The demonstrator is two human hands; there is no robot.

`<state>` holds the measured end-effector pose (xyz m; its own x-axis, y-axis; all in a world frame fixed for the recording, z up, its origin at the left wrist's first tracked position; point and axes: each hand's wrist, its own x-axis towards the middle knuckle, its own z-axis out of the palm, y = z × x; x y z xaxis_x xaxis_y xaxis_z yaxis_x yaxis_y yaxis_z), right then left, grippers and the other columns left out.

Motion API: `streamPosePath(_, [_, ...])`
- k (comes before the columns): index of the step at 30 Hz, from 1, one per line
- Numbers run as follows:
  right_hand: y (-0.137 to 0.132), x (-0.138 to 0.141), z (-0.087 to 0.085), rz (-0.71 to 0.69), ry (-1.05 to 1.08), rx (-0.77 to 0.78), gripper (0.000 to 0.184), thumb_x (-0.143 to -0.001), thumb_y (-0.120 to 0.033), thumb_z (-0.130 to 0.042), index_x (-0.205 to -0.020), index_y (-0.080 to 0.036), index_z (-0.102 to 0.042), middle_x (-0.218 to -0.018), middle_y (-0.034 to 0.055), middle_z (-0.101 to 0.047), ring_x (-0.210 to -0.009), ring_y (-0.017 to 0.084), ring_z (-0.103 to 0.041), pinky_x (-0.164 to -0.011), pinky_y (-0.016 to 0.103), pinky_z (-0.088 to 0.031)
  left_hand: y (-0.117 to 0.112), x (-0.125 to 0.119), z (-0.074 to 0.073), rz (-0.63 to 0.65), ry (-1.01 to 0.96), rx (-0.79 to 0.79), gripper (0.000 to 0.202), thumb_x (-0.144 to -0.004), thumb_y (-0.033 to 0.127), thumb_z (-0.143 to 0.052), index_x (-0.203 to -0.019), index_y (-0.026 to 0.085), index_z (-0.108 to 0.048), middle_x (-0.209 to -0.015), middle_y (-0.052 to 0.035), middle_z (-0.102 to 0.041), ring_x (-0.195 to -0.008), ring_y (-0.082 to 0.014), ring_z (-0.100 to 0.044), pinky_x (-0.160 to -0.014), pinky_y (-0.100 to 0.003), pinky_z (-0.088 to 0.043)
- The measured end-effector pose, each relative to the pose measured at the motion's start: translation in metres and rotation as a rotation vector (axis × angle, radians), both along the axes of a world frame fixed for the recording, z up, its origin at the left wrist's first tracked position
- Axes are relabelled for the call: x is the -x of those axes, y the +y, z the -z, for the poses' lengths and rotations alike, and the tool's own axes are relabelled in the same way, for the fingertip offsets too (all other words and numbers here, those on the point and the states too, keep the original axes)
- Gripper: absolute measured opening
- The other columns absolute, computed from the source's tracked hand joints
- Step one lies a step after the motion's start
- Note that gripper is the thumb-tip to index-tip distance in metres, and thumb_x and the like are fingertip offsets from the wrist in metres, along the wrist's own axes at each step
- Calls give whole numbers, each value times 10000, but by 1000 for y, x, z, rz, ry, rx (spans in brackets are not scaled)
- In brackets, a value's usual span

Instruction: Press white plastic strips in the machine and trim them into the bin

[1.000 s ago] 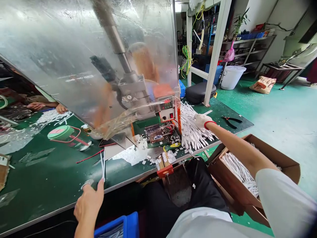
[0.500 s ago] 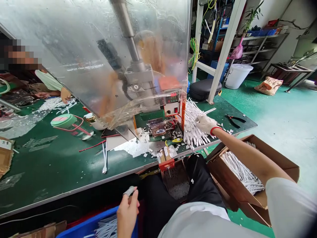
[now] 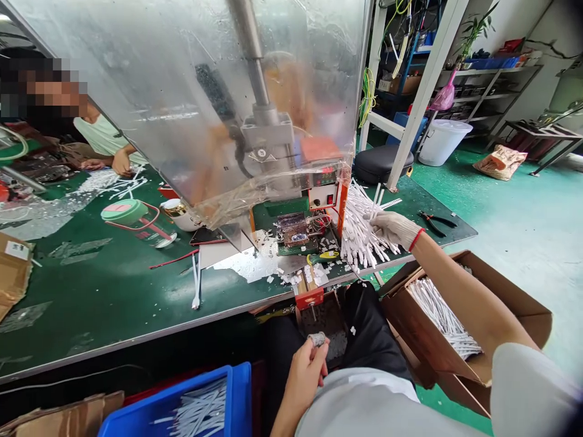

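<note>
My right hand (image 3: 392, 229), in a white knitted glove with a red cuff, is at the pile of white strips (image 3: 359, 243) on the right of the bench. Its fingers are closed on a couple of thin white strips (image 3: 377, 199) that stick up from the grip. My left hand (image 3: 308, 368) is bare, apart from a grey wrapping (image 3: 317, 338) around one fingertip. It hovers over my lap with curled fingers, and nothing shows in it. Ahead stands a press (image 3: 266, 136) behind a clear plastic shield, with a metal fixture (image 3: 294, 229) at its base.
A blue bin (image 3: 239, 388) with white strips is at lower left, a cardboard box (image 3: 505, 297) of strips at right. On the bench are pliers (image 3: 435, 223), a yellow-green handled scraper (image 3: 323, 257), a lidded cup (image 3: 136, 218) and a red clamp (image 3: 310, 298). A co-worker's hand (image 3: 122, 162) is at far left.
My left hand has moved right, from beside the blue bin to over my lap. My right hand has taken hold of strips from the pile. The view has shifted slightly.
</note>
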<state>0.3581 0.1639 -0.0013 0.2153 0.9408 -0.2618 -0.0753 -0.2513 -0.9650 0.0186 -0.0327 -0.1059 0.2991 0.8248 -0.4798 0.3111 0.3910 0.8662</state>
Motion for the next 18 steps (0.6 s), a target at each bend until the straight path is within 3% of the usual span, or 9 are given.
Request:
streamPosePath(2, [-16, 12, 1, -105, 130, 78, 158, -783, -114, -749, -906, -92, -651, -741, 57, -636, -513, 76, -543, -448, 172, -470, 7, -11, -15, 25, -106, 28, 544, -872, 636, -508, -1061, 145, -644, -593, 18, -554, -441, -104, -507, -440, -217, -370])
streamPosePath(4, [-36, 32, 1, -228, 232, 148, 176, -751, -131, -766, -884, -102, -655, -700, 49, -639, -481, 78, -543, -417, 164, -458, 18, -24, -34, 19, -185, 2, 591, -877, 643, -497, -1143, 130, -619, -631, 12, -584, -463, -112, -548, -444, -213, -408])
streamPosePath(6, [-58, 55, 0, -338, 222, 165, 225, -761, -244, -790, -881, -108, -658, -657, 47, -641, -465, 93, -553, -412, 174, -464, 29, -37, -53, 10, -202, -78, 570, -881, 627, -512, -1140, 129, -609, -703, -19, -643, -510, -124, -596, -478, -223, -465])
streamPosePath(9, [-81, 85, -4, -480, 105, 101, 330, -791, -421, -778, -848, -120, -652, -608, 51, -641, -462, 112, -565, -422, 184, -468, 43, -50, -70, 14, -154, -184, 436, -879, 565, -566, -929, 135, -621, -774, -68, -704, -560, -133, -637, -529, -232, -507])
streamPosePath(11, [-89, 98, -6, -520, 39, 46, 359, -817, -477, -744, -847, -130, -656, -609, 49, -645, -486, 121, -582, -437, 184, -474, 48, -52, -73, 16, -170, -173, 405, -892, 528, -560, -922, 130, -633, -740, -65, -706, -554, -138, -644, -530, -235, -513])
streamPosePath(15, [-96, 115, -7, -532, -13, 20, 327, -849, -463, -705, -896, -142, -674, -646, 40, -662, -498, 124, -587, -448, 196, -486, 47, -45, -69, 5, -310, 6, 479, -895, 506, -556, -1122, 95, -650, -678, -45, -691, -518, -143, -645, -498, -235, -505])
streamPosePath(18, [-100, 125, -6, -534, -34, 39, 300, -841, -434, -710, -877, -140, -665, -630, 38, -650, -497, 130, -590, -451, 203, -492, 44, -38, -64, -24, -378, 117, 506, -855, 521, -618, -1100, 81, -659, -720, -70, -715, -552, -160, -678, -520, -243, -521])
